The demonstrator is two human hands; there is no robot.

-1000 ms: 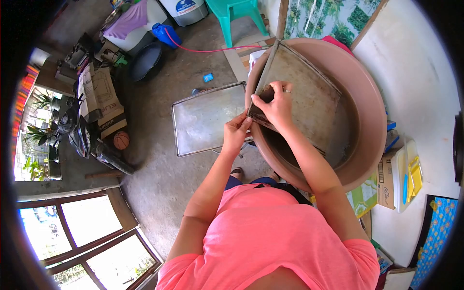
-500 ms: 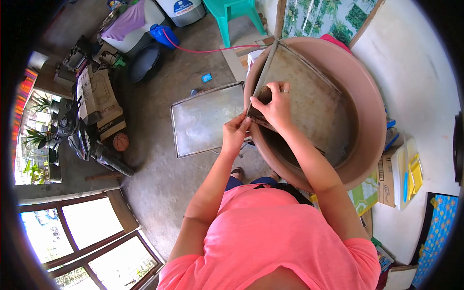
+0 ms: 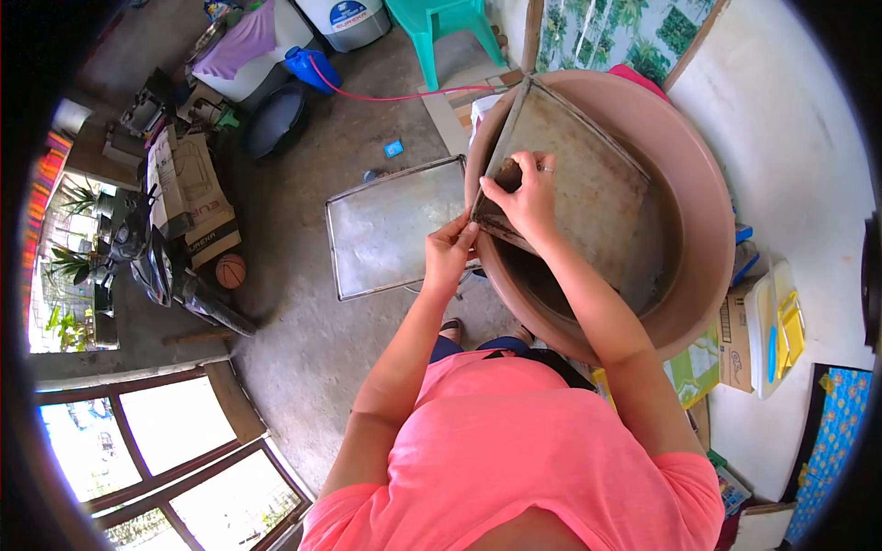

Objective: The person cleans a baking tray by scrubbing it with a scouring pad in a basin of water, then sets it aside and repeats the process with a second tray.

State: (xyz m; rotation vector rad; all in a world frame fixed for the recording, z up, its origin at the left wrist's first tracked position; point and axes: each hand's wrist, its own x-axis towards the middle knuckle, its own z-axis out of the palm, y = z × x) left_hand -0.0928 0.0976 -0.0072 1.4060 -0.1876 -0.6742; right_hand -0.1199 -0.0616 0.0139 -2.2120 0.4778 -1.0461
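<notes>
A flat, dirty metal tray (image 3: pixel 579 156) leans in a big round brown basin (image 3: pixel 712 211), its near corner raised over the basin's left rim. My left hand (image 3: pixel 448 250) pinches that corner between thumb and fingers. Over the same end of the tray, my right hand (image 3: pixel 527 197) is closed on a small dark brown pad (image 3: pixel 505 174), thumb and fingertips curled around it, right by the tray's raised edge. Murky water lies in the bottom of the basin, partly hidden under the tray and my right forearm.
Left of the basin sits a second, cleaner-looking metal tray (image 3: pixel 395 225). A green plastic chair (image 3: pixel 441 23), a blue jug (image 3: pixel 310 69) and a black tub (image 3: pixel 276 119) stand farther off. A pink hose (image 3: pixel 404 97) runs to the basin. Cardboard boxes (image 3: pixel 188 193), a basketball (image 3: pixel 230 271) and a motorcycle are at left.
My right hand, with the brown pad, has shifted slightly to the right and up along the tray's edge. My left hand keeps its hold on the corner.
</notes>
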